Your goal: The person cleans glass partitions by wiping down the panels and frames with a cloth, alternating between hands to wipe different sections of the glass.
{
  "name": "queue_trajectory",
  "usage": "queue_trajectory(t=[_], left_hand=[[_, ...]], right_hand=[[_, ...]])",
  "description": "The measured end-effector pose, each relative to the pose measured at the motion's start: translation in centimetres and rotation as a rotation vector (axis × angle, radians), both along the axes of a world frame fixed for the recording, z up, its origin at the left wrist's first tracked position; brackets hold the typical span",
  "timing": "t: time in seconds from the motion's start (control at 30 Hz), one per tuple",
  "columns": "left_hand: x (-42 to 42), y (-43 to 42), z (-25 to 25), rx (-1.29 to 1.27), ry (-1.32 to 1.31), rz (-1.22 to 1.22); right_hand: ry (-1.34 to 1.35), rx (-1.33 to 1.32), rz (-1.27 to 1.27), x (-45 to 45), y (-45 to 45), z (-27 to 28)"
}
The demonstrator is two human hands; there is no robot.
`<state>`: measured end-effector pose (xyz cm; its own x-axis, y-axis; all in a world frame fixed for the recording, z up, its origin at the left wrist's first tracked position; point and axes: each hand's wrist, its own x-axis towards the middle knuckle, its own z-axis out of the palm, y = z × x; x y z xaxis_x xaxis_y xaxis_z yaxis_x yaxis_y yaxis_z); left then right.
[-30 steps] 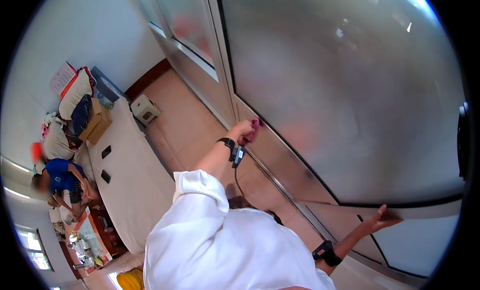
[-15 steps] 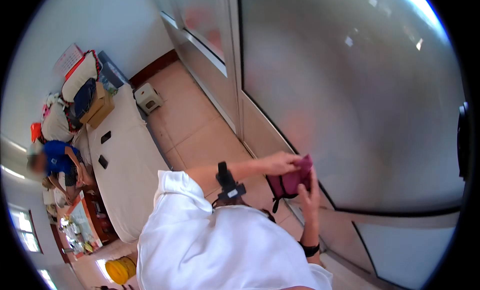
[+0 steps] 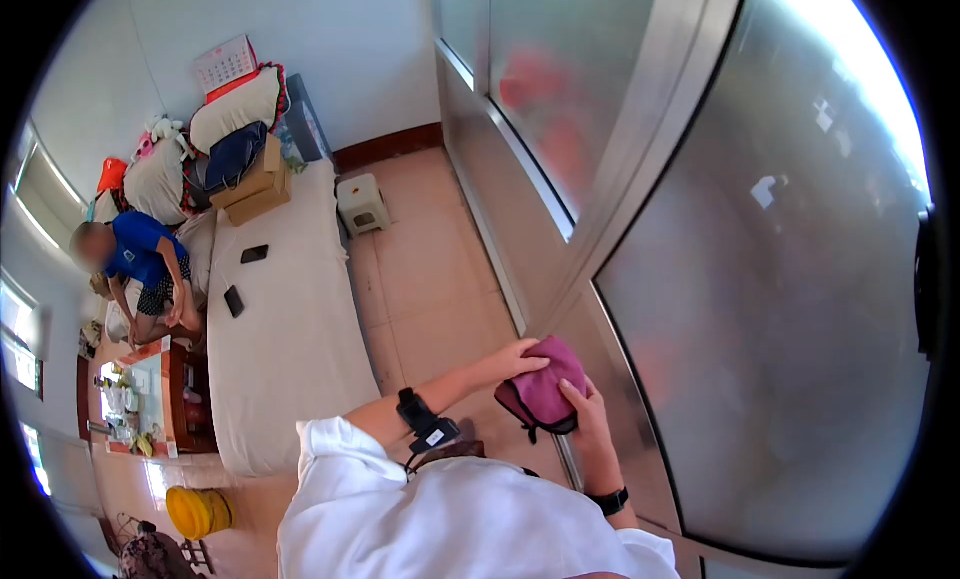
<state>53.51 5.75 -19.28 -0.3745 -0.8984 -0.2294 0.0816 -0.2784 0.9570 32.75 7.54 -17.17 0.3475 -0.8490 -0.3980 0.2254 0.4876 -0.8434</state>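
In front of the white shirt, both hands hold a soft purple cloth item with black edging and a short black tie [image 3: 550, 384]. Its exact kind is unclear. My left hand [image 3: 518, 361] grips its upper left side, fingers curled over the fabric. On the lower right side, my right hand [image 3: 588, 411] is closed with the thumb pressed on the cloth. A black strapped device [image 3: 428, 421] is on my left forearm, and a black watch [image 3: 610, 502] is round my right wrist.
Close on my right stands a metal-framed frosted glass door [image 3: 770, 309]. To the left are a bed [image 3: 290, 379] with two phones, a cardboard box [image 3: 255, 194], a stool [image 3: 362, 204] and a yellow bucket [image 3: 198, 512]. A person in blue [image 3: 145, 249] sits beyond the bed.
The view has swung, shifting the bed and door frame rightward in the picture. Between my hands, the purple cloth now looks rounder and more spread, with its upper corner no longer pinched upward.
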Motion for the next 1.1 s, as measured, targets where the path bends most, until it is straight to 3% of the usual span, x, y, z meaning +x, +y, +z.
queue_trajectory(t=[0.03, 0.1, 0.23, 0.27, 0.33, 0.4, 0.43, 0.47, 0.53, 0.57, 0.6, 0.7, 0.87, 0.93, 1.1], left_hand=[[1.6, -0.2, -0.5, -0.009, -0.002, -0.004], [4.5, -0.5, -1.3, -0.266, -0.223, 0.299], [7.8, -1.4, 1.5, -0.161, -0.194, 0.064], [7.9, -1.3, 2.3, -0.194, -0.124, 0.107], [8.9, -2.6, 2.4, -0.251, -0.057, 0.140], [10.1, -4.6, 2.2, 0.180, 0.395, 0.151], [10.3, -5.7, 3.1, 0.212, 0.519, 0.238], [10.9, -7.3, 3.7, 0.196, 0.518, 0.228], [12.2, -11.6, 5.4, 0.254, 0.572, 0.386], [12.7, -14.1, 7.5, 0.200, 0.648, 0.420], [13.2, -16.5, 9.6, 0.051, 0.654, 0.422], [14.4, -24.0, 16.5, -0.366, 0.353, 0.467], [8.8, -32.4, 30.1, -1.499, -0.276, 0.579], [5.9, -35.8, 32.0, -1.736, -0.427, 0.606], [3.5, -40.7, 33.6, -1.835, -0.259, 0.386]], right_hand=[[0.020, -0.037, -0.046, 2.3, -0.9, 1.1], [0.060, -0.114, -0.069, 5.7, -2.8, 1.3], [0.287, -0.470, 0.022, 10.9, -4.9, 2.2], [0.396, -0.616, 0.105, 11.8, -5.4, 2.7], [0.342, -0.525, 0.187, 12.1, -7.0, 2.3], [0.204, -0.624, 0.317, 12.0, -8.1, 4.7], [0.267, -0.808, 0.269, 11.7, -9.1, 5.8], [0.270, -0.825, 0.260, 10.9, -10.2, 6.4], [0.521, -1.221, -0.177, 8.8, -12.6, 7.0], [0.541, -1.289, -0.329, 8.1, -13.9, 7.6], [0.558, -1.349, -0.482, 7.5, -15.0, 8.1], [0.641, -1.517, -0.714, 6.8, -18.4, 9.4], [0.762, -1.654, -0.730, 7.6, -23.0, 10.8], [0.825, -1.701, -0.770, 8.2, -25.0, 10.8], [0.920, -1.728, -0.786, 8.4, -27.2, 8.9]])
